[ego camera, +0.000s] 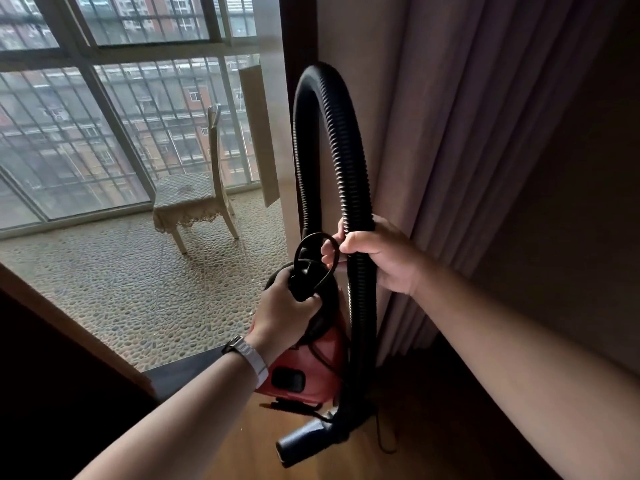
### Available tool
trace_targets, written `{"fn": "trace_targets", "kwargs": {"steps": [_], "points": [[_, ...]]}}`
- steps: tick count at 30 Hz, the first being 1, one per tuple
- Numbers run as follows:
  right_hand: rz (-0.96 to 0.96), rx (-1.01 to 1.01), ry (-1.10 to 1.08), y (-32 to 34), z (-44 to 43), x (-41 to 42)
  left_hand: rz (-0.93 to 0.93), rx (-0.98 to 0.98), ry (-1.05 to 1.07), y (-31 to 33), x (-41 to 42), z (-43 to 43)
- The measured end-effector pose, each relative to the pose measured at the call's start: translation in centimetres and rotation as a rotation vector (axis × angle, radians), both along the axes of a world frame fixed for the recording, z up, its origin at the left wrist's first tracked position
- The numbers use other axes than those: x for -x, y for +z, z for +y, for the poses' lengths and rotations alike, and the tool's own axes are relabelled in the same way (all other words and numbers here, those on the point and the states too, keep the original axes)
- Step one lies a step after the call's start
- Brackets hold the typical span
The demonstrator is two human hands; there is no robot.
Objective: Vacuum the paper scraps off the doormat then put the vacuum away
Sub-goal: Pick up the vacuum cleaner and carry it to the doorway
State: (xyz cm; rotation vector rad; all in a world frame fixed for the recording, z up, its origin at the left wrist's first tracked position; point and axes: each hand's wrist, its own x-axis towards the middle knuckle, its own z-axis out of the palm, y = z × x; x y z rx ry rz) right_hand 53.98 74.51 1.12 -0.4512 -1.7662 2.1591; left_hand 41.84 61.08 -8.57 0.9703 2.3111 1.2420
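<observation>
Low in the frame's centre the red vacuum [311, 368] is held upright by the left hand [287, 313], its grip closed round the top handle and looped cord [317, 237], while the right hand [381, 254], just right and higher, clasps the vertical black hose [311, 109] beside the curtain [467, 133].

My hose [351, 188] is black ribbed plastic with a slight sheen; the vacuum [311, 375] is smooth, glossy red plastic; its cord [304, 277] looks matt and rubbery; the curtain [467, 168] is matt pleated cloth; the floor [249, 445] is polished wood; the balcony floor [138, 289] is rough pebble.
</observation>
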Motion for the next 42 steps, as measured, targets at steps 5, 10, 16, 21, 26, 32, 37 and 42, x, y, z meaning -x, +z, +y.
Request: {"fn": "trace_targets", "kwargs": {"steps": [5,10,16,21,26,32,37,42], "points": [[-0.101,-0.126,-0.057,-1.4,0.2,-0.6,0.033,0.020,0.014,0.2,1.8,-1.0],[-0.207,-0.330,-0.071,-2.7,-2.0,0.2,0.057,-0.010,0.085,1.2,4.1,-3.1],[-0.209,-0.359,-0.100,-3.5,-5.8,3.5,0.090,-0.028,0.150,2.6,8.0,-7.6],[-0.102,-0.349,-0.291,-5.8,-8.4,7.4,0.117,-0.008,0.229,3.1,11.9,-12.2],[-0.047,-0.387,-0.332,-7.0,-11.7,12.3,0.143,-0.020,0.313,3.6,15.2,-17.0],[-0.141,-0.463,-0.215,-7.9,-15.1,18.3,0.141,-0.033,0.469,3.7,18.8,-23.1],[-0.148,-0.467,-0.073,-8.4,-18.1,24.6,0.090,-0.059,0.614,3.4,21.1,-27.1],[-0.128,-0.452,0.101,-9.8,-21.0,31.5,0.057,-0.057,0.781,2.1,23.9,-30.7]]}}
